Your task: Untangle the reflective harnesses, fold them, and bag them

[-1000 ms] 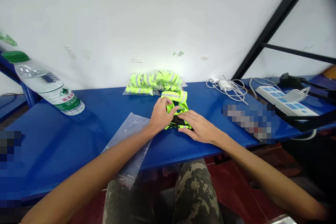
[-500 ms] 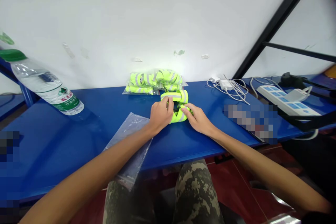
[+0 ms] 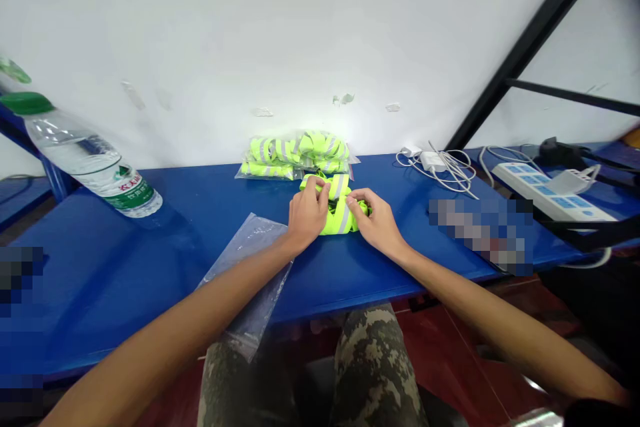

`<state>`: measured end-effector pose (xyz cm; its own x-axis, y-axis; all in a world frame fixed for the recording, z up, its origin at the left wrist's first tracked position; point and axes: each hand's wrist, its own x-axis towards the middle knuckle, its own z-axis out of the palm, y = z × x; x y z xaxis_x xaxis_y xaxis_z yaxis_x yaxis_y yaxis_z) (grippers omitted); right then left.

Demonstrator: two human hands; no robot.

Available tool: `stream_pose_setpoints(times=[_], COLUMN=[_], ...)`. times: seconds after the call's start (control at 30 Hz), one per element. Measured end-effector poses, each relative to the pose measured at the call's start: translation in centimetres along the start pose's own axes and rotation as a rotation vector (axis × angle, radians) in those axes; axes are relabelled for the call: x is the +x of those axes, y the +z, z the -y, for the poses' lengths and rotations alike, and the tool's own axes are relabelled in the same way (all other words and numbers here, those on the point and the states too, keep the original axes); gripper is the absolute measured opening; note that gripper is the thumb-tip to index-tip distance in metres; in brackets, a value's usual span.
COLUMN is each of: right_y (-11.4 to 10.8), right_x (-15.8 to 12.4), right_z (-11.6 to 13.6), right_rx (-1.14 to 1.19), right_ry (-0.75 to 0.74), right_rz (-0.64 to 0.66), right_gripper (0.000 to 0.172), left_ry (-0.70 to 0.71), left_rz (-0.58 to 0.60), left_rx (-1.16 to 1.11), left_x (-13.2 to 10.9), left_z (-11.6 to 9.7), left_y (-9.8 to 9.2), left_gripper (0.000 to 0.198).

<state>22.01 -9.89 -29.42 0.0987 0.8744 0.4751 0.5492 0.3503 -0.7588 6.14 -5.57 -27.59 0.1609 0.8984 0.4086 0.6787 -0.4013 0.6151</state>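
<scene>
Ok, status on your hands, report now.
Left hand and right hand both on the neon-yellow reflective vest. Clear plastic bag lies under left forearm, overhanging the blue bench edge.

A fluorescent yellow reflective fabric strap (image 3: 340,217) at lower centre is showing silver-grey stripes, a glossy blue tabletop (image 3: 100,280) is spreading deep blue across the lower frame, and mottled camouflage trousers (image 3: 373,367) at bottom centre are showing olive, beige and dark-brown patches.

Glossy metal tabletop (image 3: 125,267), reflective cloth bands (image 3: 339,220)
</scene>
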Motion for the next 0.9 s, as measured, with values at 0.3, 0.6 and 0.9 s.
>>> stream_pose_setpoints(times=[0.3, 0.6, 0.9], right_y=[0.7, 1.0, -2.0], right_x=[1.9, 2.4, 0.1], right_z=[-1.0, -1.7, -1.5], right_rx=[0.270, -0.008, -0.378], right_ry=[0.216, 0.054, -0.610], right_rz=[0.017, -0.051, 0.261], right_gripper=[0.026, 0.014, 0.045], left_ry=[0.047, 0.183, 0.190], left_rz=[0.035, -0.011, 0.009], left_rx=[-0.113, 0.043, -0.006], left_x=[0.4, 0.3, 1.3], left_z=[0.8, 0.8, 2.4], left_y=[0.0, 0.3, 0.7], left_gripper=[0.016, 0.013, 0.021])
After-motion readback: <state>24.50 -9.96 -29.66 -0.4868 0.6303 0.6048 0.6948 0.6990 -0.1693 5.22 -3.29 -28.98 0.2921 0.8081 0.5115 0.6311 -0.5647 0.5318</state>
